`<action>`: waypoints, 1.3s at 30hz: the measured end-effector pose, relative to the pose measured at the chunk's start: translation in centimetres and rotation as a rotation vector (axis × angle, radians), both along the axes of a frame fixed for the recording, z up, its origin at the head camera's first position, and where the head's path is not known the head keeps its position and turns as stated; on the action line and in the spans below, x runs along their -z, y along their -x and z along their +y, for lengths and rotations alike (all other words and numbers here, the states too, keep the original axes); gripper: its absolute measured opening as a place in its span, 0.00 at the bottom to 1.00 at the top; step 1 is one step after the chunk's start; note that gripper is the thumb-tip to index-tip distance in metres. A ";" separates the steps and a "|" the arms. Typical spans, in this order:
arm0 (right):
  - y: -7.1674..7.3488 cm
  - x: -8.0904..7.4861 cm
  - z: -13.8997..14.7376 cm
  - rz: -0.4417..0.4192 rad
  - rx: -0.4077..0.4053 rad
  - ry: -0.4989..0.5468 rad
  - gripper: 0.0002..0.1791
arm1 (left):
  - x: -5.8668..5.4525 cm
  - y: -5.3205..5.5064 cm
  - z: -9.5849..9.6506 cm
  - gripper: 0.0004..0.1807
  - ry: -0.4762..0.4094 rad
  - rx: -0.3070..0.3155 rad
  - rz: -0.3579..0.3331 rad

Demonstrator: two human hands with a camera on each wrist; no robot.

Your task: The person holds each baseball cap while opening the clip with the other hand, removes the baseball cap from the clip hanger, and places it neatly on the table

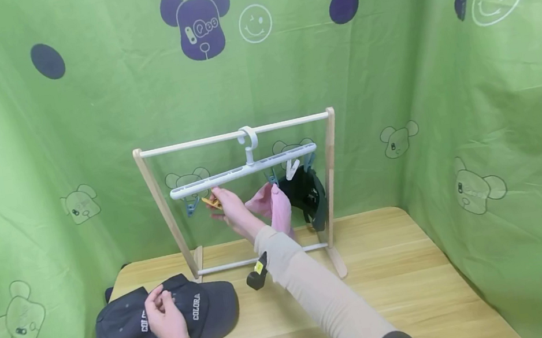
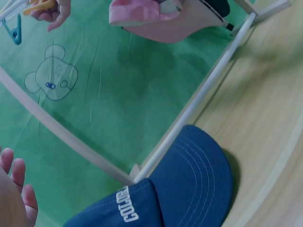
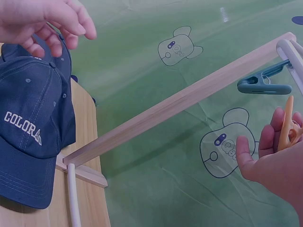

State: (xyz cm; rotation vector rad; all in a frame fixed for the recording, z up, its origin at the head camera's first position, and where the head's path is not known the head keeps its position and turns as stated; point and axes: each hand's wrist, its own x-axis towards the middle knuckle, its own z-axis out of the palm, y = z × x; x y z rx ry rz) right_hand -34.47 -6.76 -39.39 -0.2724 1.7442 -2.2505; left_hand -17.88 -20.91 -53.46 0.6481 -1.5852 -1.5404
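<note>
My right hand is raised at the left half of the white hanger, its fingers and thumb around an orange clothespin. Beside that clothespin hangs a teal clothespin at the hanger's left end. Over the navy caps on the table my left hand hovers, fingers loosely bent, with nothing visible in them. One navy cap has its brim toward the right and white lettering; another navy cap lies against it on the left. A pink cap hangs from the hanger, partly behind my right arm.
A wooden rack with a white top bar carries the hanger by its hook. At its right end hangs a dark cap, near a white clothespin. Green printed fabric surrounds the wooden table.
</note>
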 end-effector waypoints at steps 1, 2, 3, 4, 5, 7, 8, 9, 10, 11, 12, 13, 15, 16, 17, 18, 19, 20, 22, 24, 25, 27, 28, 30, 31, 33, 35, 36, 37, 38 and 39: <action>0.0 0.0 0.0 -0.001 -0.001 -0.002 0.16 | -0.1 0.1 0.1 0.13 -0.002 0.009 0.011; 0.0 0.0 0.1 -0.001 -0.001 -0.001 0.16 | -0.2 0.2 0.3 0.13 0.004 0.016 0.010; 0.0 0.0 0.1 -0.002 -0.003 -0.003 0.17 | -0.3 0.3 0.4 0.13 0.008 0.022 0.007; 0.0 0.0 0.2 -0.001 -0.006 -0.003 0.18 | -0.4 0.3 0.5 0.13 0.010 0.028 0.006; -0.1 0.0 0.2 -0.002 -0.007 -0.004 0.18 | -0.4 0.4 0.6 0.13 0.012 0.034 0.002; -0.1 0.0 0.3 -0.005 -0.006 -0.002 0.19 | -0.4 0.6 0.7 0.13 0.020 0.044 -0.009; -0.1 0.0 0.3 -0.008 -0.003 0.009 0.19 | -0.4 0.6 0.7 0.13 0.025 0.050 -0.015; -0.1 0.0 0.4 -0.012 0.000 0.019 0.19 | -0.4 0.7 0.7 0.13 0.025 0.056 -0.015; -0.1 0.0 0.5 -0.014 0.002 0.028 0.18 | -0.4 0.8 0.8 0.13 0.025 0.062 -0.014; -0.1 0.0 0.5 -0.015 0.006 0.037 0.16 | -0.4 0.9 0.8 0.13 0.026 0.067 -0.016; -0.2 0.0 0.6 -0.013 0.008 0.040 0.15 | -0.4 0.9 0.9 0.13 0.026 0.071 -0.015; -0.2 0.0 0.7 -0.009 0.010 0.041 0.13 | -0.5 1.0 0.9 0.13 0.026 0.075 -0.014; -0.3 0.1 0.9 -0.002 0.015 0.039 0.12 | -0.6 1.0 1.1 0.13 0.025 0.080 -0.011; -0.3 0.1 1.0 0.003 0.016 0.036 0.12 | -0.7 1.0 1.2 0.13 0.024 0.083 -0.007; -0.3 0.1 1.2 0.006 0.019 0.035 0.13 | -0.8 1.1 1.3 0.13 0.024 0.087 -0.003; -0.4 0.1 1.4 0.010 0.021 0.032 0.14 | -0.9 1.1 1.4 0.13 0.024 0.092 0.001; -0.4 0.1 1.5 0.009 0.026 0.036 0.15 | -1.0 1.1 1.5 0.13 0.025 0.096 0.004; -0.4 0.1 1.7 0.007 0.030 0.040 0.16 | -1.2 1.1 1.6 0.13 0.026 0.101 0.008; -0.4 0.2 1.9 0.005 0.035 0.052 0.18 | -1.4 1.2 1.8 0.13 0.029 0.111 0.010; -0.4 0.1 2.2 -0.001 0.043 0.059 0.17 | -1.5 1.4 1.9 0.13 0.029 0.117 0.010; -0.4 0.1 2.4 -0.003 0.045 0.063 0.16 | -1.5 1.6 1.9 0.13 0.030 0.122 0.010; -0.3 0.1 2.7 -0.005 0.051 0.070 0.13 | -1.5 1.8 2.0 0.13 0.030 0.128 0.006; -0.3 0.1 2.9 -0.006 0.057 0.069 0.12 | -1.5 1.9 2.1 0.13 0.029 0.130 0.004; -0.3 0.0 3.2 -0.003 0.060 0.072 0.11 | -1.5 2.2 2.2 0.12 0.040 0.135 0.001; -0.3 0.0 3.4 -0.005 0.060 0.078 0.11 | -1.5 2.3 2.2 0.12 0.046 0.138 -0.002; -0.2 0.0 3.9 -0.003 0.062 0.081 0.11 | -1.5 2.5 2.4 0.12 0.059 0.143 -0.003; -0.2 -0.1 4.3 -0.001 0.051 0.080 0.13 | -1.6 2.7 2.6 0.12 0.065 0.157 -0.002; -0.2 -0.1 4.6 0.001 0.046 0.073 0.15 | -1.7 2.7 2.7 0.12 0.068 0.168 0.003; -0.2 -0.2 4.7 0.000 0.045 0.066 0.15 | -1.8 2.8 2.7 0.12 0.071 0.177 0.003; -0.3 -0.3 5.0 0.001 0.043 0.053 0.17 | -1.9 2.9 2.8 0.12 0.072 0.188 0.004; -0.3 -0.3 5.1 0.001 0.046 0.044 0.17 | -2.0 2.9 2.9 0.12 0.075 0.199 0.005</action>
